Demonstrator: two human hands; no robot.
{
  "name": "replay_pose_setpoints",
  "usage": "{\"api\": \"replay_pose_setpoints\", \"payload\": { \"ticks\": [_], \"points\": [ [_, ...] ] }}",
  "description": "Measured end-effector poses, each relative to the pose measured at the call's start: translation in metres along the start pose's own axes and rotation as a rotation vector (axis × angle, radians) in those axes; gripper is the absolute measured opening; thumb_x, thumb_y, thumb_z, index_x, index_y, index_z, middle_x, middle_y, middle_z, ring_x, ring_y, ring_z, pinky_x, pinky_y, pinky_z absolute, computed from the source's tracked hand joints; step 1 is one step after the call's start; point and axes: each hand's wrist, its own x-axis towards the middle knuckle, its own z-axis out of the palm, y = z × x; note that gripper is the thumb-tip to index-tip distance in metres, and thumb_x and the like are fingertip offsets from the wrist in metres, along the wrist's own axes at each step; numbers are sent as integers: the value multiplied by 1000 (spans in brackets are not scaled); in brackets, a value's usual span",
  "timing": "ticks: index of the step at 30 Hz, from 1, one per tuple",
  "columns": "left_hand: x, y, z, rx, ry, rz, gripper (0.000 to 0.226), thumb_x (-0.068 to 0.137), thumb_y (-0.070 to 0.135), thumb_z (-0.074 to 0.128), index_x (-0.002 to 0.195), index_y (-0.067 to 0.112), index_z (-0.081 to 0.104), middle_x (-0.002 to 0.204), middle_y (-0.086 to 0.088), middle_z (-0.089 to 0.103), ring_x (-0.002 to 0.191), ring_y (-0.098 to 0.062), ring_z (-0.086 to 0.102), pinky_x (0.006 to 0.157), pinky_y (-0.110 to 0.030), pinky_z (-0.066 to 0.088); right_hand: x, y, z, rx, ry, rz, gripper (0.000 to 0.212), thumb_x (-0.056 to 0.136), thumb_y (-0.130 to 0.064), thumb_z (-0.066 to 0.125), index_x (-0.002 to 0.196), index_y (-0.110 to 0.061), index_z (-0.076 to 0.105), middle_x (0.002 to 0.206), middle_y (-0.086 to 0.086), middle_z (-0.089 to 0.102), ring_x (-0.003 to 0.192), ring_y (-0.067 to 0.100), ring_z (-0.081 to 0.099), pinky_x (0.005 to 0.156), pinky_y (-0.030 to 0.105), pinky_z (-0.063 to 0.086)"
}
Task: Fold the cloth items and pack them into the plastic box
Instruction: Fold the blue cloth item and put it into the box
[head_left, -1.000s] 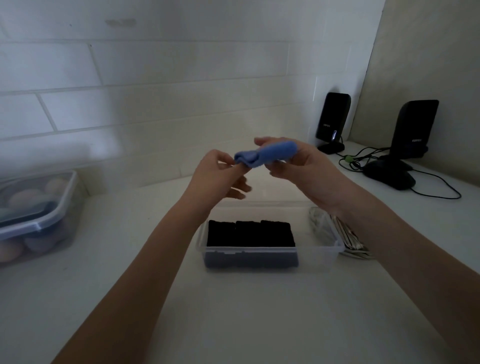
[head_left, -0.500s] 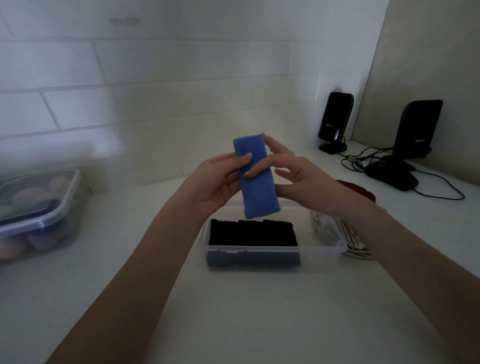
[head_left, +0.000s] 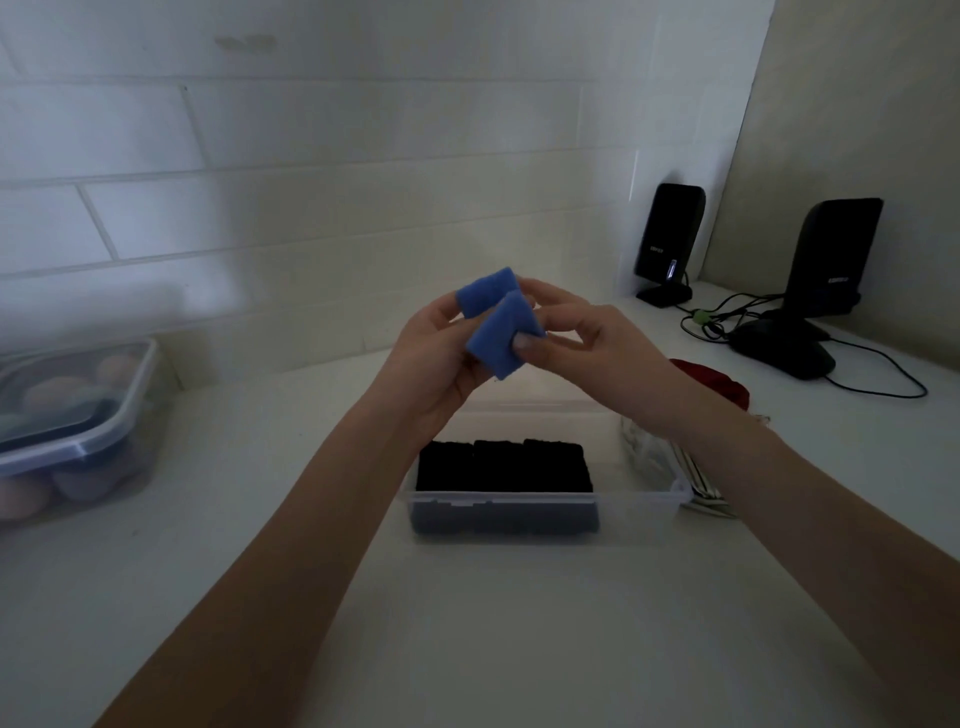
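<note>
Small blue terry cloth strip (head_left: 497, 325) bent double, held directly above clear plastic box (head_left: 639, 501).

Pinched by left hand (head_left: 431, 358) and right hand (head_left: 587, 348) alike (free space toward right end).

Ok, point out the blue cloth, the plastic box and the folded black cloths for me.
blue cloth (head_left: 503, 332): head view, on the front folded flap.
plastic box (head_left: 644, 506): head view, on the clear front wall, right end.
black cloths (head_left: 501, 465): head view, on the middle one's top.

3 folded cloths (head_left: 503, 465) sit in the plastic box (head_left: 639, 506), left side.
</note>
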Motion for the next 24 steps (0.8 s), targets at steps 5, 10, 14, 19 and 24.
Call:
{"api": "replay_pose_setpoints", "payload": {
  "ticks": [5, 10, 14, 19, 24],
  "points": [
    [-1, 0, 3, 6, 22, 56, 26, 90, -4, 49, 107, 10, 62, 90, -5, 73, 76, -12, 71, 66, -20, 56, -3, -11, 7, 235, 99, 100, 25, 91, -18, 55, 109, -6, 67, 124, 1, 63, 115, 8, 57, 102, 25, 41],
    [-1, 2, 5, 38, -7, 87, 29, 93, -3, 44, 109, 16, 60, 97, -6, 69, 80, -11, 71, 69, -20, 56, -2, -18, 10, 262, 181, 122, 16, 91, -22, 55, 87, -26, 70, 97, -16, 69, 92, -9, 63, 85, 11, 49],
    [-2, 3, 4, 100, -14, 107, 30, 94, 0, 43, 103, 21, 63, 88, 2, 73, 82, -10, 71, 73, -21, 57, -1, -18, 14, 244, 248, 155, 17, 91, -28, 56, 80, -31, 69, 76, -25, 69, 79, -14, 62, 76, 9, 50],
    [-2, 1, 5, 163, 23, 127, 28, 95, 3, 45, 106, 21, 63, 90, 0, 73, 84, -12, 71, 77, -23, 57, 0, -17, 17, 212, 333, 192, 18, 88, -34, 59, 74, -34, 70, 75, -19, 70, 76, -10, 61, 82, 21, 50],
    [-3, 1, 7, 177, 12, 140, 28, 95, 3, 43, 104, 20, 63, 85, 2, 74, 83, -13, 71, 76, -23, 57, 0, -20, 17, 206, 370, 214, 19, 88, -35, 59, 77, -25, 72, 89, 4, 72, 82, 7, 63, 77, 28, 55]
  ]
}}
